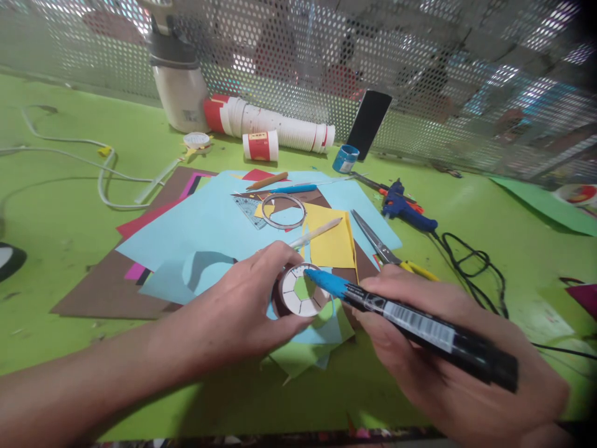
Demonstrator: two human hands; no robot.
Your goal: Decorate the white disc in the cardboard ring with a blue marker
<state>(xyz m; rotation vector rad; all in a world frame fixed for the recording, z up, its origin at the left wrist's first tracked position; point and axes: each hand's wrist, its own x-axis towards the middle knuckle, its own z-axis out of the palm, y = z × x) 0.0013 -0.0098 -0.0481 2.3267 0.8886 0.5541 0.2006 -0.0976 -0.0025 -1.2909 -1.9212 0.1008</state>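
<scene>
My left hand [254,295] is closed round the side of a small paper cup [295,306]. The cup's white round base faces me, marked with dark lines into segments around a green many-sided shape in the middle. Between the thumb and fingers of my right hand [448,348] is a black marker [420,326] with a blue front end. Its blue tip meets or nearly meets the upper part of the cup's base. Coloured paper sheets lie below and behind both hands, among them a yellow piece [329,239] and light blue sheets [191,230].
Scissors [380,242] and a blue glue gun [405,208] with a black cord lie to the right. A tape ring [264,214] and set square [247,210] rest on the paper. Behind are stacked paper cups [280,127], a phone [370,124] and a perforated metal screen [298,56].
</scene>
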